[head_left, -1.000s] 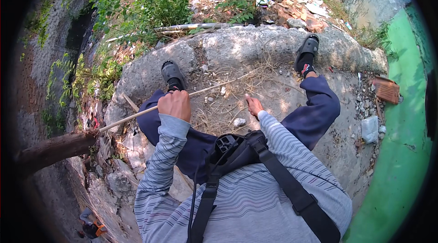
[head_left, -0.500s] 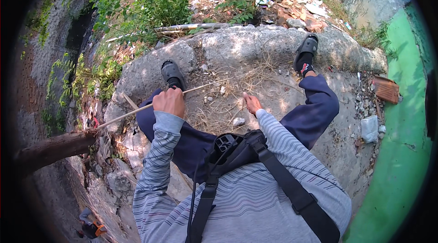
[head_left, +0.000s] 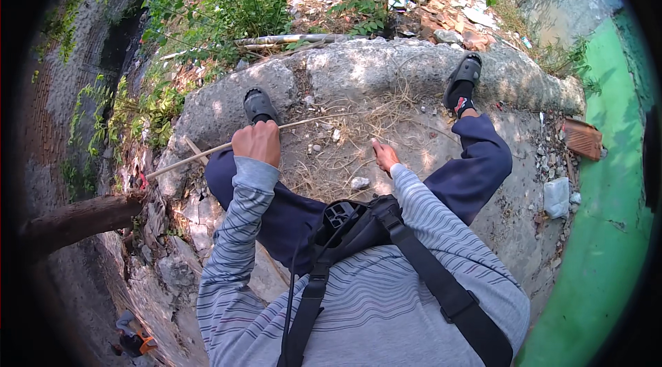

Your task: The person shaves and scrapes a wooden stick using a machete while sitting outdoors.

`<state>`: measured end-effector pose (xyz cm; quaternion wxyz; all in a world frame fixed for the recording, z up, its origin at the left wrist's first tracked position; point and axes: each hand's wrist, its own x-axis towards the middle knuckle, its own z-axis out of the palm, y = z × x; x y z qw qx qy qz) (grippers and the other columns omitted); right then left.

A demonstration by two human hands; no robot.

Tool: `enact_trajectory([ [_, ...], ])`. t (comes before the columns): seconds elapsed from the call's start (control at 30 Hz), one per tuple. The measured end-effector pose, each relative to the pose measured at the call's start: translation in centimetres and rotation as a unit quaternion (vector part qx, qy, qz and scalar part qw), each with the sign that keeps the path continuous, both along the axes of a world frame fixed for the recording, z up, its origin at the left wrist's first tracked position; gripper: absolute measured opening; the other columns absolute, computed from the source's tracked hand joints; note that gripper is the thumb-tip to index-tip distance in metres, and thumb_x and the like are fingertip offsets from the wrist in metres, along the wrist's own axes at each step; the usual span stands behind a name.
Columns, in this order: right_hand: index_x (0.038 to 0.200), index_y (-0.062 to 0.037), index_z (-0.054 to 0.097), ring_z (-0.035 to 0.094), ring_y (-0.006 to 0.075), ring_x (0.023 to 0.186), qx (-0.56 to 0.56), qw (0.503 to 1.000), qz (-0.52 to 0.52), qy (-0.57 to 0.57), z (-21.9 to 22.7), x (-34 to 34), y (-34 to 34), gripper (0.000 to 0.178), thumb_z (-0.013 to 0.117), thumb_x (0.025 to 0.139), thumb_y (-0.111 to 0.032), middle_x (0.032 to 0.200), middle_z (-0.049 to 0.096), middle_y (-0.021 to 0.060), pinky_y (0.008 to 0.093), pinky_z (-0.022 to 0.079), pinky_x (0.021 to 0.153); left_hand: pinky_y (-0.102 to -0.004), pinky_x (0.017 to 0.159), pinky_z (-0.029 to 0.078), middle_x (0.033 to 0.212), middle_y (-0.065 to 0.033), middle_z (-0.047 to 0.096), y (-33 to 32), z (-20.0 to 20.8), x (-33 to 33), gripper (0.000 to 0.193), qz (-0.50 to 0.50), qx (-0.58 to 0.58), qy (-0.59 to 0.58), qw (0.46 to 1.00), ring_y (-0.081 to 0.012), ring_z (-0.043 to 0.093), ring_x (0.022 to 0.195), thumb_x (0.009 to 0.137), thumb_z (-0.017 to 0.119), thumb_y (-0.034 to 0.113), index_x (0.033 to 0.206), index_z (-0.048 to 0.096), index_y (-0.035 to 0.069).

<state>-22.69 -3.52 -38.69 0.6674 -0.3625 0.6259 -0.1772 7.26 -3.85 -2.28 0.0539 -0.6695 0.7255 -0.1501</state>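
My left hand (head_left: 257,142) is closed round a long, thin, pale stick (head_left: 189,162), which slants from lower left to upper right over my left knee. The stick's far end passes above a scatter of pale, curled shavings (head_left: 386,113) on the ground between my feet. To the right of the stick, my right hand (head_left: 385,157) is closed with the thumb pointing forward. What it holds, if anything, is too small to tell. A small white stone (head_left: 360,183) lies just below the right hand.
A thick brown log (head_left: 86,222) juts in from the left. Ahead runs a low concrete ledge (head_left: 358,67) under my dark clogs, with bushes (head_left: 252,5) beyond. On the right are a broken clay tile (head_left: 583,138), a white block (head_left: 557,196) and a green painted surface (head_left: 610,229).
My left hand has risen slightly, and the stick's near end has lifted away from the log, so the stick lies flatter. The right hand has shifted a little to the right.
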Motion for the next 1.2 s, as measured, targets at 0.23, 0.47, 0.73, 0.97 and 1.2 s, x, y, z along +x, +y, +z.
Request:
enact_trajectory([
  [0.23,0.078,-0.011,0.049,0.039,0.0104,0.044,0.017,1.0,0.017,-0.015,2.2,0.2,-0.5,0.06,0.049,0.099,-0.067,0.059,0.041,-0.0005,0.0283,0.03,0.039,-0.0402,0.059,0.055,0.069,-0.0098,0.068,-0.9,0.4,-0.3,0.012,-0.052,0.004,-0.009,0.999,-0.0284,0.072,0.067,0.081,0.067,0.011,0.069,0.07,0.011],
  [0.47,0.077,-0.0105,0.051,0.041,0.0107,0.044,-0.089,0.996,-0.014,-0.014,-1.0,1.3,-0.7,0.057,0.049,0.102,-0.062,0.055,0.039,-0.0015,0.0287,0.029,0.039,-0.0397,0.06,0.054,0.068,-0.0102,0.068,-2.0,0.3,-0.9,0.013,-0.035,-0.018,-0.014,0.999,-0.028,0.071,0.065,0.08,0.067,0.011,0.067,0.07,0.011],
  [0.73,0.083,-0.0107,0.051,0.041,0.0114,0.043,0.02,1.0,-0.001,0.011,-0.9,0.8,-1.3,0.057,0.051,0.1,-0.066,0.058,0.042,0.0001,0.0296,0.029,0.039,-0.0396,0.061,0.054,0.069,-0.0101,0.069,-2.1,-0.1,0.3,0.014,-0.042,-0.009,-0.011,0.999,-0.0272,0.072,0.066,0.081,0.066,0.012,0.067,0.068,0.011],
  [0.97,0.074,-0.0122,0.048,0.038,0.0109,0.043,-0.106,0.994,-0.02,0.016,-4.5,0.0,-0.7,0.058,0.053,0.099,-0.064,0.056,0.039,-0.002,0.0297,0.028,0.039,-0.0407,0.06,0.053,0.07,-0.0084,0.068,-2.8,-0.6,-0.6,0.011,-0.063,-0.033,-0.009,0.997,-0.0276,0.07,0.065,0.08,0.068,0.014,0.069,0.068,0.013],
  [1.2,0.076,-0.0103,0.052,0.043,0.0128,0.043,-0.125,0.989,-0.003,0.073,-2.9,0.2,-1.5,0.059,0.051,0.1,-0.064,0.055,0.044,-0.0004,0.0324,0.032,0.04,-0.0415,0.059,0.054,0.071,-0.0085,0.068,-2.6,-0.2,-0.9,0.008,-0.047,-0.038,-0.013,0.998,-0.0287,0.071,0.066,0.079,0.069,0.015,0.072,0.069,0.013],
])
